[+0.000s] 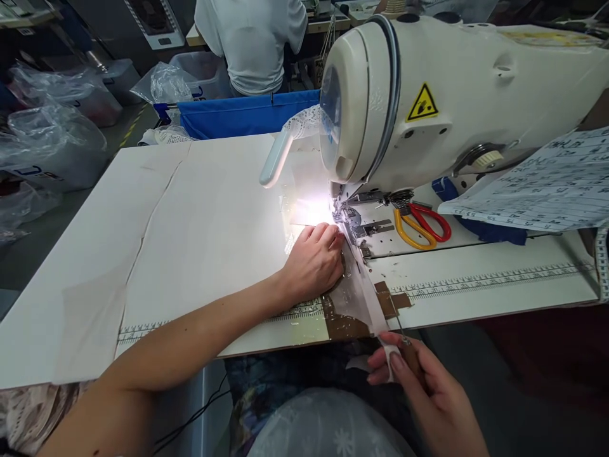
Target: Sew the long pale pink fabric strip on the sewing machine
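My left hand (314, 261) rests on the table close to the presser foot (343, 214), its fingers curled down at the upper end of a white fabric strip (372, 293). What lies under the fingertips is hidden. From the foot the strip runs toward me over the table's front edge. There my right hand (423, 384) pinches its lower end between thumb and fingers. An awl with a brown wooden handle (413, 360) is also held in that hand, its thin metal shaft pointing up toward the table. The white sewing machine (457, 82) stands over the work, its lamp lighting the needle area.
Scissors with red and yellow handles (422, 227) lie right of the foot. A printed paper sheet (537, 184) hangs over the machine bed. Measuring tape (495, 280) runs along the table's front. Behind a blue cloth (247, 114) sits a person (252, 44). Plastic-lined bins (52, 146) stand left.
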The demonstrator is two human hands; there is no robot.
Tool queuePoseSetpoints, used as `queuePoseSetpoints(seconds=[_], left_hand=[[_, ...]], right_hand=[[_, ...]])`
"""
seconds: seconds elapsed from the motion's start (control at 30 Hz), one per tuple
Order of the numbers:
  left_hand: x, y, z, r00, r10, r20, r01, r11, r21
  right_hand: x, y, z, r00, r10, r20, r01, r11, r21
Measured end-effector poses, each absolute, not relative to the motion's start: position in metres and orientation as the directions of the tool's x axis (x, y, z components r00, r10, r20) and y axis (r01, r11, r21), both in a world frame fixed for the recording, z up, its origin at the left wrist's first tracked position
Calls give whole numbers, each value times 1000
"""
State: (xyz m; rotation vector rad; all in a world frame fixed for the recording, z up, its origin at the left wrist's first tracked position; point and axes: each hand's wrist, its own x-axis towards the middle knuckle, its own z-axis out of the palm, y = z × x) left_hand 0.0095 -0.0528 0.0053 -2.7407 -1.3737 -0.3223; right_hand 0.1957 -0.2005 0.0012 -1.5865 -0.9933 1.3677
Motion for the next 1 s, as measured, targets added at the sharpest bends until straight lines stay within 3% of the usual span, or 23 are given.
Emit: queuePoseSetpoints(seconds=[0.1, 0.27, 0.6, 0.77, 0.87, 1.0], left_hand=[[10, -54, 5, 586, 783, 207, 794, -606, 44], [9, -55, 4, 590, 777, 222, 786, -615, 62], [8, -51, 4, 568, 798, 203, 804, -591, 75], [8, -48, 6, 576, 790, 212, 800, -597, 52], [9, -41, 4, 601, 772, 208, 794, -606, -46], [11, -25, -1, 657, 727, 200, 753, -644, -131]], right_hand=[[201, -201, -1, 94, 932, -350, 82, -358, -930], [221, -201, -11, -22, 950, -310, 256, -295, -921], [212, -215, 1, 151, 977, -151, 444, -204, -872], [208, -211, 21, 86, 996, 21, 566, -31, -823], [203, -199, 42, 44, 988, 148, 549, 100, -830], [192, -184, 67, -170, 955, 244, 498, 297, -815]])
